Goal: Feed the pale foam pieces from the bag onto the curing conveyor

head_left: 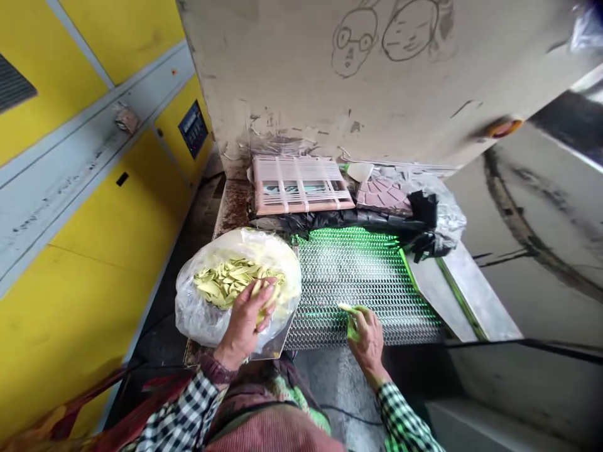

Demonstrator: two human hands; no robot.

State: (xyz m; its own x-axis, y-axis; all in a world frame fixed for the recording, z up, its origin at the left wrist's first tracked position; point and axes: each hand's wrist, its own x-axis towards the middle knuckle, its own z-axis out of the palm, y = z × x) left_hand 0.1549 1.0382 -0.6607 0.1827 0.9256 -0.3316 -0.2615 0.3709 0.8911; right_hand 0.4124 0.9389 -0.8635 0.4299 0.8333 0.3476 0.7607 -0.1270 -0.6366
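A clear plastic bag (202,314) lies open on a metal sheet at the left end of the mesh, with a heap of yellow-green slices (226,282) inside. My left hand (245,323) rests at the heap's near edge, its fingers curled over a slice. To the right, my right hand (367,336) pinches a pale green slice (351,323) just above the near part of a metal wire-mesh belt (362,282). Green light glows through the mesh.
Behind the belt sit a pink slatted rack (299,185), a pink patterned piece (384,194) and crumpled black and clear plastic (424,216). A scuffed beige metal hood (330,81) overhangs them. A yellow machine panel (108,220) with a control box (193,129) stands at the left.
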